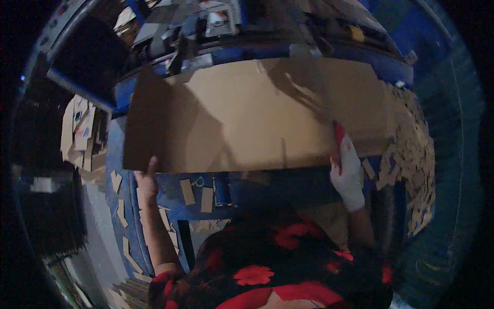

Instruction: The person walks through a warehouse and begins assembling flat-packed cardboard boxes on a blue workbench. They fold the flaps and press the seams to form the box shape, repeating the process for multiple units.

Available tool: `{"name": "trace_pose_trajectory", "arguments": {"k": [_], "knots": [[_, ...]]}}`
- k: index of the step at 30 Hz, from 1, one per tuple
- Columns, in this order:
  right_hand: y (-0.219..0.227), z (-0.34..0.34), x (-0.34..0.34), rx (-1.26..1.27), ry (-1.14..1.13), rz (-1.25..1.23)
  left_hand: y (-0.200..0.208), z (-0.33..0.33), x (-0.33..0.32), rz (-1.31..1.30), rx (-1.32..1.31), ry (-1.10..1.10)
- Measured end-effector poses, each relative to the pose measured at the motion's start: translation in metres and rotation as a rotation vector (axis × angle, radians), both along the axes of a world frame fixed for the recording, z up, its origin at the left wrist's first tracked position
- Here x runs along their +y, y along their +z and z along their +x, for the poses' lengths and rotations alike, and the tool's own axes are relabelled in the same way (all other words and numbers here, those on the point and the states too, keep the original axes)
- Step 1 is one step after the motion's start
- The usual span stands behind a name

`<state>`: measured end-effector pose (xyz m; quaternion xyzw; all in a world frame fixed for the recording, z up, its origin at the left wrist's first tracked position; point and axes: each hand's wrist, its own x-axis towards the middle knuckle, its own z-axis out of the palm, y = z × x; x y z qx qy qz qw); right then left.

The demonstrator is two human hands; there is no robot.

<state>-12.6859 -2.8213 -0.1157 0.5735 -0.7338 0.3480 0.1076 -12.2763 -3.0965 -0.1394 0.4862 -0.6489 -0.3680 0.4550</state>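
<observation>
A wide brown cardboard sheet (257, 129) stretches across in front of me, with a folded-up flap (146, 118) at its left end. My left hand (147, 180), bare, grips the near left corner, thumb on top and fingers hidden beneath. On the right, my right hand (348, 175) wears a white glove with red on the fingers. It is closed on the sheet's near edge; part of its grip is hidden. Shadows fall over the sheet's surface.
Under the sheet is a blue machine table (200, 213) with small cardboard offcuts (207, 200). A large heap of cardboard scraps (419, 154) lies at the right. Flattened cardboard pieces (85, 134) are stacked at the left. Dark machine parts (221, 26) stand beyond the sheet.
</observation>
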Motion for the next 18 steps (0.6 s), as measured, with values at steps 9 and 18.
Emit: {"name": "trace_pose_trajectory", "arguments": {"k": [9,18], "knots": [[0.003,-0.011,-0.060,0.473,0.104,0.443,0.002,-0.095,-0.005,-0.557,-0.636,-0.400],[-0.021,-0.097,-0.166,0.451,0.036,0.488,-0.005,-0.182,-0.114,-0.657,-0.500,-0.366]]}}
